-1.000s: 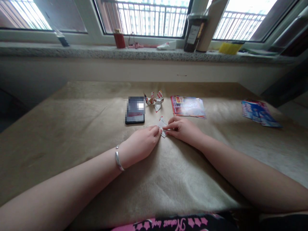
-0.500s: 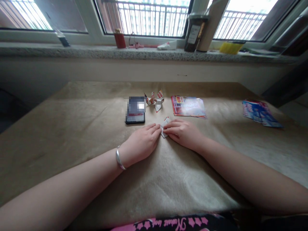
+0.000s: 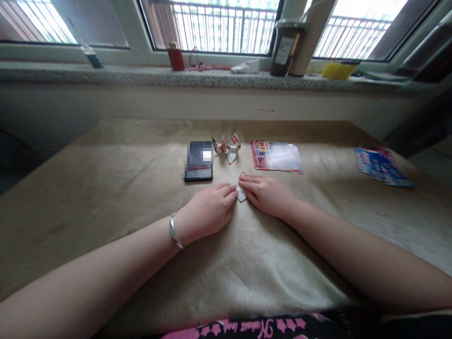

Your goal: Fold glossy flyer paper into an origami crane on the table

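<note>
Small folded paper pressed to table by both hands

The paper point(image 3: 241, 194) is laid at the middle of the table point(image 3: 88, 202), between the two hands, and is partly covered by fingers. White is shown on most of it, with some red print at its far tip.

Its left edge is touched by the fingertips of the left hand point(image 3: 211, 209); those fingers are bent slightly and kept close together. Its far right part is covered by the right hand point(image 3: 271, 197), whose fingers are stretched out nearly flat, side by side. Whether the paper is pinched by either thumb cannot be told, as the undersides are hidden. A silver bracelet point(image 3: 174, 231) is worn on the left wrist.

A phone point(image 3: 198, 172) is placed far of the left hand, its screen mostly pixelated. Just right of it, a crumpled-looking folded piece point(image 3: 232, 153) with red print is set. Farther right, a stack of leaflets point(image 3: 278, 157) is laid far of the right hand, with glare on top. More leaflets, blue ones point(image 3: 383, 165), are spread near the right end.

On the sill point(image 3: 134, 76) at the far side, a red container point(image 3: 175, 57), a dark jar point(image 3: 282, 51) and a yellow item point(image 3: 339, 70) are lined up.
</note>
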{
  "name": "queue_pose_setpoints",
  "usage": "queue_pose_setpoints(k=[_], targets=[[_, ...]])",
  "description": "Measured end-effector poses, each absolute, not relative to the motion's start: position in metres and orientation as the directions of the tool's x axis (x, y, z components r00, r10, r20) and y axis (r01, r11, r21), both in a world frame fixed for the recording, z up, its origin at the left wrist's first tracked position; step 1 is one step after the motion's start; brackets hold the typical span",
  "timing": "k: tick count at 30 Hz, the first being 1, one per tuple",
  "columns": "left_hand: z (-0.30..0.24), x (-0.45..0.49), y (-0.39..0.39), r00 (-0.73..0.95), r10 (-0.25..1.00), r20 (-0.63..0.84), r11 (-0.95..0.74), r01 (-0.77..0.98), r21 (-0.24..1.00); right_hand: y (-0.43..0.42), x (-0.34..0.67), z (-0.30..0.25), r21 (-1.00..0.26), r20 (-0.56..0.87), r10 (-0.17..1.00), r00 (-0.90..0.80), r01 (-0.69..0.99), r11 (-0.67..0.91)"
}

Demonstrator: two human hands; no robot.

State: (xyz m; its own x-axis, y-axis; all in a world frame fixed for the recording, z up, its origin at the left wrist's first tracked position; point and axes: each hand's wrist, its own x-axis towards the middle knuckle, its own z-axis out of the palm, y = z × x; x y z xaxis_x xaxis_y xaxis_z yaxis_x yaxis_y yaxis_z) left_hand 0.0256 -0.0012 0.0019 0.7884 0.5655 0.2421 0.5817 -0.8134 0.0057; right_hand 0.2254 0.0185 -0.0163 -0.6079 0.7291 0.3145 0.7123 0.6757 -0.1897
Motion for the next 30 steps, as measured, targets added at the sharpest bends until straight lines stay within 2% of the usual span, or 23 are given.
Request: queue_pose_setpoints(k=[5, 9, 12, 20, 24, 30], targets=[[0.003, 0.027, -0.002, 0.795, 0.568, 0.213, -0.812, 0.583, -0.008, 0.020, 0.223, -0.012, -0.065, 0.295, 0.748, -0.595, 0.768, 0.637], [0.004, 0.029, -0.007, 0.787, 0.586, 0.192, -0.800, 0.600, -0.015, 0.022, 0.224, -0.011, -0.037, 0.296, 0.768, -0.569, 0.796, 0.604], [0.002, 0.031, -0.013, 0.786, 0.591, 0.183, -0.793, 0.608, -0.048, 0.024, 0.227, -0.012, -0.051, 0.293, 0.781, -0.551, 0.807, 0.589], [0.002, 0.045, -0.015, 0.801, 0.586, 0.126, -0.759, 0.597, -0.261, 0.029, 0.235, -0.013, -0.160, 0.289, 0.826, -0.484, 0.826, 0.540], [0.006, 0.049, -0.011, 0.782, 0.610, 0.127, -0.745, 0.621, -0.244, 0.033, 0.244, -0.011, -0.223, 0.251, 0.846, -0.471, 0.822, 0.524], [0.009, 0.042, -0.008, 0.763, 0.628, 0.154, -0.742, 0.647, -0.175, 0.038, 0.250, -0.012, -0.251, 0.203, 0.845, -0.495, 0.808, 0.533]])
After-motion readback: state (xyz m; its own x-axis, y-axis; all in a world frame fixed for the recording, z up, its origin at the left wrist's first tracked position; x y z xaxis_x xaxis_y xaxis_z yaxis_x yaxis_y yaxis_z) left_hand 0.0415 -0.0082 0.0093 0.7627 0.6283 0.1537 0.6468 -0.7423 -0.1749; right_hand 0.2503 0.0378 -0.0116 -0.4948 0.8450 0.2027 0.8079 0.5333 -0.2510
